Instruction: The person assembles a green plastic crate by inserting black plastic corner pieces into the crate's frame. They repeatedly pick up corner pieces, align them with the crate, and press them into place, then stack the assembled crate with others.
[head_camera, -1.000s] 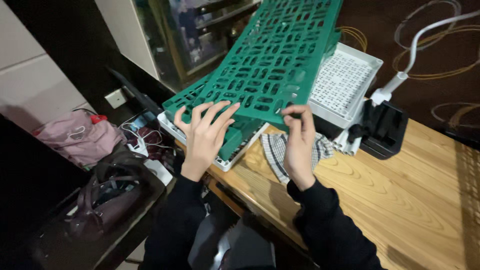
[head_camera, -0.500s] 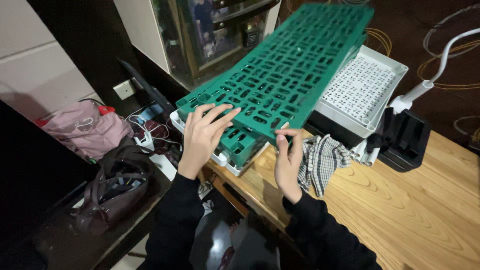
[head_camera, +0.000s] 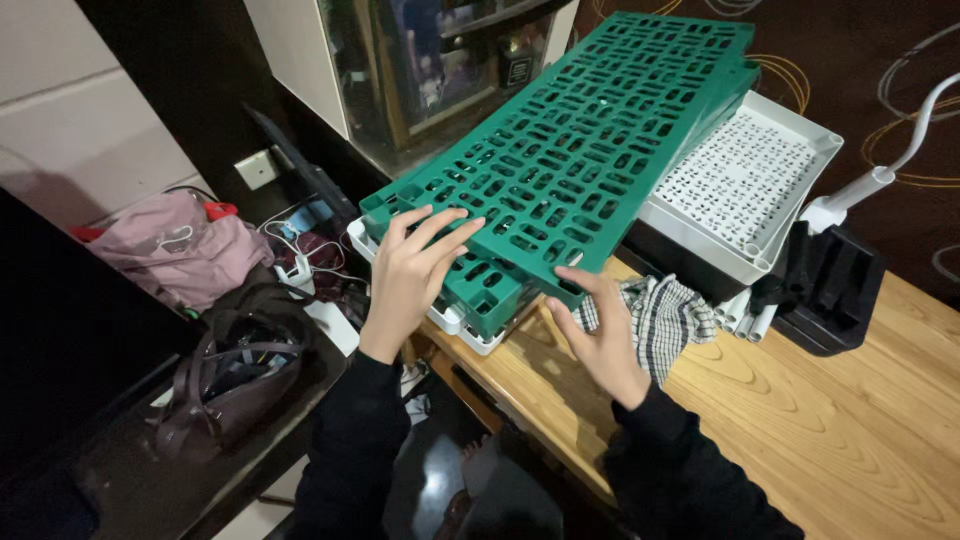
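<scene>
Change: the right hand (head_camera: 600, 335) had let go of the panel's near edge and dropped under it, while the green slotted panel (head_camera: 590, 140) settled lower.
Panel: it lay tilted over a green crate (head_camera: 485, 290) and white trays (head_camera: 745, 185) at the table's far-left corner.
Left hand (head_camera: 412, 275): fingers spread, pressed flat on the panel's near corner.
Right hand: open, fingers loose, fingertips just touching the panel's lower edge.
Beside it: a checked cloth (head_camera: 660, 315) on the wooden table (head_camera: 850, 420).
Further off: a black holder (head_camera: 830, 290).
</scene>
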